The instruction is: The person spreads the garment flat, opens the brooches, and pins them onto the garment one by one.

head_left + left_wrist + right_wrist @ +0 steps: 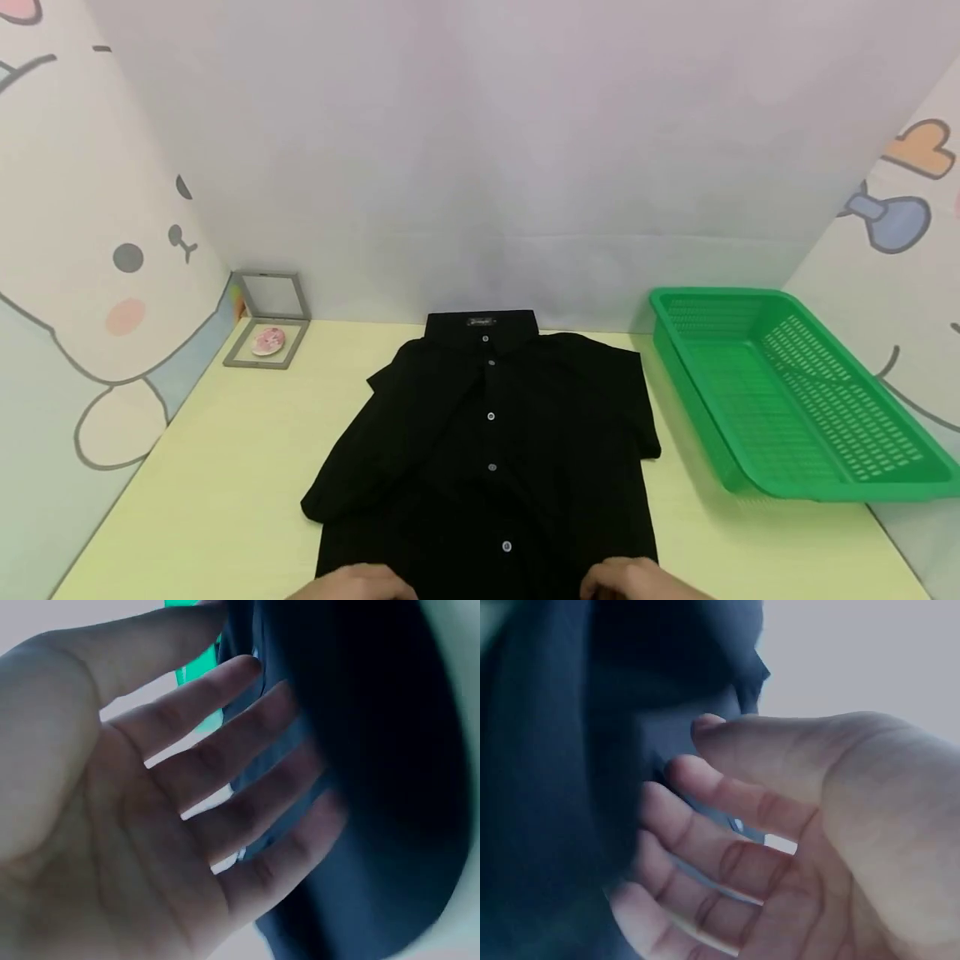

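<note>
A black short-sleeved shirt point(442, 450) lies front up on the table, its collar point(450, 331) toward the back wall and pale buttons running down the middle. In the head view its lower end runs out of the frame. My left hand point(358, 582) is over the lower left part of the shirt; the left wrist view shows its fingers point(210, 754) spread and fairly straight against the dark cloth. Over the lower right part is my right hand point(637, 577). Its fingers point(705, 844) bend loosely beside the cloth, the thumb apart from them, and no cloth is visibly pinched.
To the right stands a green plastic basket point(697, 400) with slotted walls. A small grey-framed case point(234, 354) stands with its lid up at the back left, a pink round item point(267, 341) in it. Pale walls enclose the yellow table point(202, 467).
</note>
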`<state>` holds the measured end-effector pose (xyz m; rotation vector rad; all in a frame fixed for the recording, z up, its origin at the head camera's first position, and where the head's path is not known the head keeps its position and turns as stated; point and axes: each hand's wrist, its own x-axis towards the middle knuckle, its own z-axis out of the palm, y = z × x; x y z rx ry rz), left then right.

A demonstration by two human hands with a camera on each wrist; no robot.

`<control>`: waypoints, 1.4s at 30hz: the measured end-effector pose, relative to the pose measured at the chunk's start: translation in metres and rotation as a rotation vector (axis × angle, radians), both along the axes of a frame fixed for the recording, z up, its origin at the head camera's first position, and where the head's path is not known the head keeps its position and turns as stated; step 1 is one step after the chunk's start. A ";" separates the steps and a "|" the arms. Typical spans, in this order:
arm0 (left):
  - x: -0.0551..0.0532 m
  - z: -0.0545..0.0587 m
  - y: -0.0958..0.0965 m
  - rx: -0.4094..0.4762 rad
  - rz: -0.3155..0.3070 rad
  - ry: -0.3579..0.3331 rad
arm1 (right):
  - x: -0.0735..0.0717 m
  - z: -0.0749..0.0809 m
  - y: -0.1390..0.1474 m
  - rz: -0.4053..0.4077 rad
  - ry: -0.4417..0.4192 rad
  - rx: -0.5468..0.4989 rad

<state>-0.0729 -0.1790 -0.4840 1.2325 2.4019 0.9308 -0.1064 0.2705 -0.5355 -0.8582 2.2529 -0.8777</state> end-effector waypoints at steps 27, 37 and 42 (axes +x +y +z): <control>-0.044 0.051 -0.060 -0.250 0.746 0.414 | -0.006 0.027 0.022 -0.152 0.039 0.136; -0.065 0.123 -0.057 0.084 0.824 0.741 | 0.003 0.081 -0.005 -0.203 0.012 0.166; -0.072 0.149 -0.039 0.242 0.795 0.811 | 0.005 0.081 -0.005 -0.240 -0.007 0.150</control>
